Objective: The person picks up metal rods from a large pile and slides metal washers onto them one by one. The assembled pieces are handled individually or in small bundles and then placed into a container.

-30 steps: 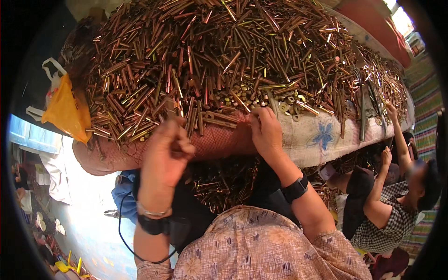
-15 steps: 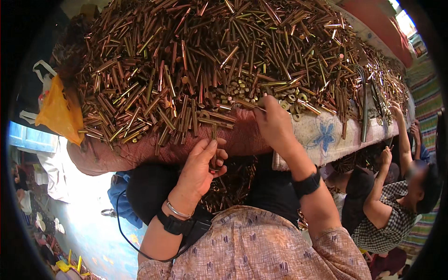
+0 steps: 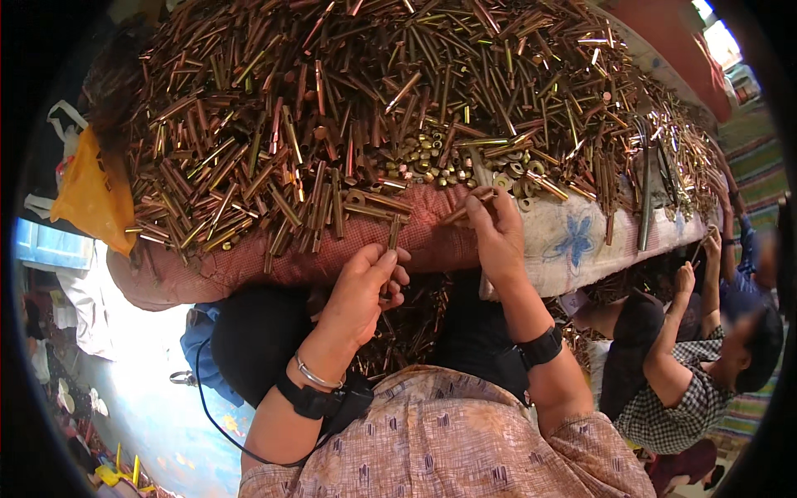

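My left hand (image 3: 359,290) is closed round a short, slim metal tube (image 3: 394,233), which stands up past the thumb and fingertips. My right hand (image 3: 501,247) pinches one end of another slim metal tube (image 3: 458,214) between thumb and fingertips; it slants down to the left over the red mesh cloth (image 3: 374,264). Beyond the hands spreads a heap of brassy metal tubes (image 3: 249,178). Small nuts (image 3: 430,155) lie in a cluster near its front, with flat washers (image 3: 516,170) to their right, just past my right hand's fingertips.
A white cloth (image 3: 544,241) with a blue flower edges the heap at right, and a metal bar (image 3: 647,207) lies across it. An orange plastic bag (image 3: 93,199) hangs at left. Another person (image 3: 681,373) in a checked shirt sits at right. More metal pieces (image 3: 415,332) lie below my hands.
My right hand has drawn back from the nuts, down and right, and now shows a slim tube in its fingertips. The left hand has shifted slightly right, still gripping its tube.
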`<state>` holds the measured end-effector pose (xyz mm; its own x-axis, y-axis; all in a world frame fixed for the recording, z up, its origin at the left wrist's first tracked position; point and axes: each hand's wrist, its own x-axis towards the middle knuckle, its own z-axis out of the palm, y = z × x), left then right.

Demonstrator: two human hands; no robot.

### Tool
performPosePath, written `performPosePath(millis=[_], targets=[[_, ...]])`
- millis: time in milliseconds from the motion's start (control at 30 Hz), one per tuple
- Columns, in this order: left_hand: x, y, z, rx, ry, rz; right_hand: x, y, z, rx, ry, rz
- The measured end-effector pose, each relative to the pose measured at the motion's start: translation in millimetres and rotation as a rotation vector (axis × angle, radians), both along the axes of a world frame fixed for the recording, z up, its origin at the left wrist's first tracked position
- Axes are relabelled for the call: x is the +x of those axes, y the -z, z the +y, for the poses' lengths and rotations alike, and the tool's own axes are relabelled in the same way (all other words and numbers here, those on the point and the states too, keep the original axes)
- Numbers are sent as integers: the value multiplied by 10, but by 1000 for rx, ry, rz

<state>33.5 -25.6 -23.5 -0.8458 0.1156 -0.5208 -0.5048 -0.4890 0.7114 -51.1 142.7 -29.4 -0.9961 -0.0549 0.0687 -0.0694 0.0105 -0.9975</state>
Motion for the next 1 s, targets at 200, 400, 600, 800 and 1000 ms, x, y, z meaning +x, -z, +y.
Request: performPosePath(millis=[200,400,600,800,1000], targets=[[-38,-93,90,26,42,-31,-91,59,90,310,-19,158],[-51,-85,110,15,66,-49,-117,-153,17,164,-89,-102],[-58,-61,132,51,44,-54,-344,-18,-108,601,-30,380],[-69,-70,126,61,39,-30,-195,-48,-70,349,-148,106],[-60,-60,130,49,81,-11,-79,-61,-6,-358,-251,-203]])
